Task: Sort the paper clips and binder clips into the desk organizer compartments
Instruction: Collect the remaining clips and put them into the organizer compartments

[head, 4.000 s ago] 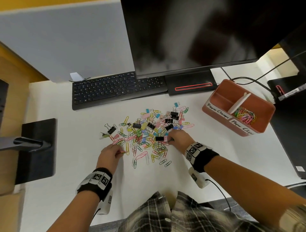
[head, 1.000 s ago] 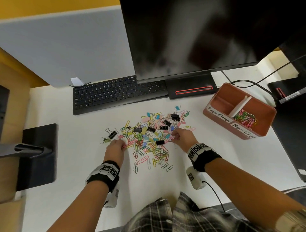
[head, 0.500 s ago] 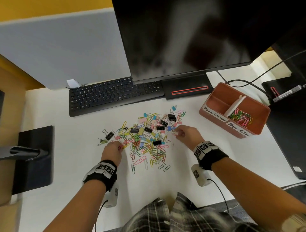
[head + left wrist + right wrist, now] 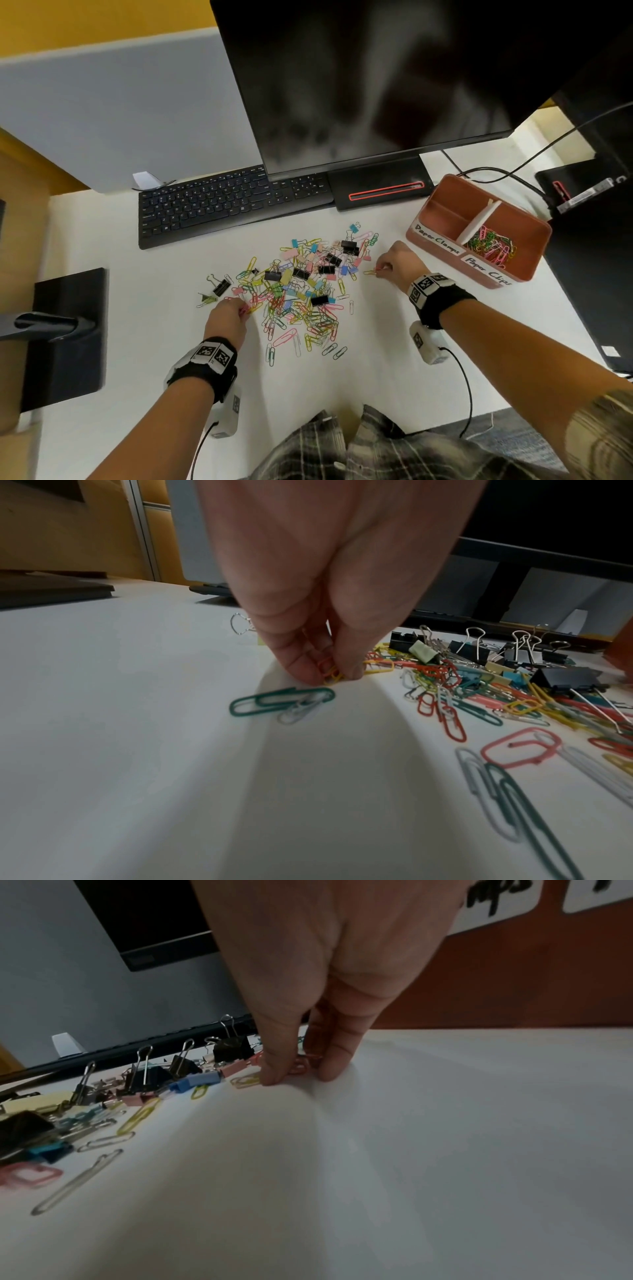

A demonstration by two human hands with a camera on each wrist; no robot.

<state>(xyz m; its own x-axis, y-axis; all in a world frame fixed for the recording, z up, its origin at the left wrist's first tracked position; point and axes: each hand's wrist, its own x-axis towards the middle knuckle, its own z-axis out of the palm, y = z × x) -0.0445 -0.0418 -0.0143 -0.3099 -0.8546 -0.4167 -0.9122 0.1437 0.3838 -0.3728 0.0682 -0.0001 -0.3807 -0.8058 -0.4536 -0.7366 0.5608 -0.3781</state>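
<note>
A heap of coloured paper clips and binder clips [image 4: 301, 287] lies mid-desk. My left hand [image 4: 227, 317] is at the heap's left edge, fingertips pinching red and yellow paper clips [image 4: 330, 670] against the desk. My right hand [image 4: 397, 263] is at the heap's right edge, thumb and fingers pinching pink paper clips [image 4: 301, 1066] on the desk, with a yellow paper clip [image 4: 245, 1081] beside the thumb. The brown desk organizer [image 4: 524, 270] stands to the right; its right compartment holds several paper clips [image 4: 489, 245], and nothing shows in its left compartment.
A black keyboard [image 4: 226, 202] and a large monitor [image 4: 376, 85] stand behind the heap. A dark monitor base [image 4: 68, 335] sits at the left. Cables [image 4: 496, 171] and a black device [image 4: 589, 192] lie at the right. A lone black binder clip [image 4: 221, 286] rests left of the heap.
My right hand has slid right, from the heap's middle to its right edge near the organizer. My left hand has stayed at the left edge, pinching clips.
</note>
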